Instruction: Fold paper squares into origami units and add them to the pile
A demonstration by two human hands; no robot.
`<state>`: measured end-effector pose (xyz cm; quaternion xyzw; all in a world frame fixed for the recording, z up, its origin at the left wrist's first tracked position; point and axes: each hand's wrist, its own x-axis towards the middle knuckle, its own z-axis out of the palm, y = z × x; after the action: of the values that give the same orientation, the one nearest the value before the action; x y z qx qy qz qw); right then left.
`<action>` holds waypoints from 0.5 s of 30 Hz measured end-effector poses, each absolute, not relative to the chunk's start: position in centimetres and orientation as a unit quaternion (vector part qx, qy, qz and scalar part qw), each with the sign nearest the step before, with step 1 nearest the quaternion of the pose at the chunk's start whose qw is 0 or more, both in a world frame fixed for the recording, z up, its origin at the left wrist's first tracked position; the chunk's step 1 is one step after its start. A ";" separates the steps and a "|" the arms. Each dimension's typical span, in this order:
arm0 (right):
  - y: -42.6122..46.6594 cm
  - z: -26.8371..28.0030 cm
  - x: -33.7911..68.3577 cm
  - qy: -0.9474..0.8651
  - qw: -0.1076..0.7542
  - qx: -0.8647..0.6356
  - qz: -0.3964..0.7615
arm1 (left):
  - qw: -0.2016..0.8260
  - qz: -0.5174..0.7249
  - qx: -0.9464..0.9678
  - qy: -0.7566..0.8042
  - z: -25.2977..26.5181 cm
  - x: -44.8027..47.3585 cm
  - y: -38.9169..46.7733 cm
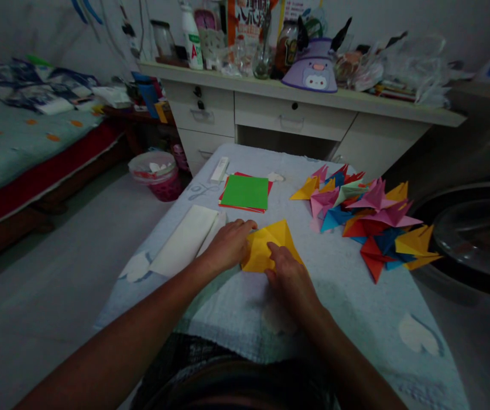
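Note:
A partly folded sheet of yellow origami paper [258,260] lies on the cloth-covered table in front of me, with creases and a raised corner at the top right. My left hand [233,244] has its curled fingers closed on the paper's left edge. On the right side of the sheet, my right hand [288,272] is closed on it, with bent fingers over the surface and the thumb near the lower edge. Just beyond lies a stack of square paper [245,192], green on top with red edges showing. Folded paper cranes [371,196] in several colours are heaped to the right.
White folded paper [187,236] lies left of my left hand, and a small white box [220,169] sits near the table's far left. Behind stands a white drawer desk [270,105] loaded with bottles and jars. A pink bucket [163,182] is on the floor.

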<state>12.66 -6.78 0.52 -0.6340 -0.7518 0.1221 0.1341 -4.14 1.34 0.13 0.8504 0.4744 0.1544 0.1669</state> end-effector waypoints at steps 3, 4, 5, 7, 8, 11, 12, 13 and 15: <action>-7.4 0.8 13.1 -0.765 0.132 -0.618 0.126 | 0.207 0.162 0.850 0.456 0.6 -4.4 1.2; -7.6 1.0 13.3 -0.770 0.129 -0.612 0.128 | 0.223 0.166 0.849 0.450 0.8 -4.5 1.1; -7.9 1.2 13.6 -0.774 0.128 -0.606 0.127 | 0.236 0.170 0.846 0.447 1.1 -4.7 0.9; -8.3 1.5 14.1 -0.777 0.140 -0.601 0.124 | 0.257 0.183 0.836 0.450 1.7 -5.0 0.5; -8.4 1.6 14.5 -0.775 0.155 -0.599 0.125 | 0.267 0.192 0.829 0.452 1.9 -5.2 0.3; -8.5 1.5 15.7 -0.768 0.216 -0.587 0.137 | 0.298 0.226 0.817 0.438 2.0 -5.5 -0.6; -8.5 1.3 16.2 -0.767 0.234 -0.581 0.139 | 0.310 0.236 0.814 0.432 1.9 -5.5 -0.8; -8.4 1.1 16.6 -0.766 0.247 -0.576 0.138 | 0.322 0.245 0.808 0.429 1.8 -5.5 -1.1; -8.4 0.5 17.5 -0.765 0.265 -0.572 0.135 | 0.354 0.260 0.788 0.432 1.4 -5.4 -1.6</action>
<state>17.48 -8.35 0.49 -0.5716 -0.7648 0.1353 0.2646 -5.43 -1.59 1.38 0.7876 0.4323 0.2603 0.3537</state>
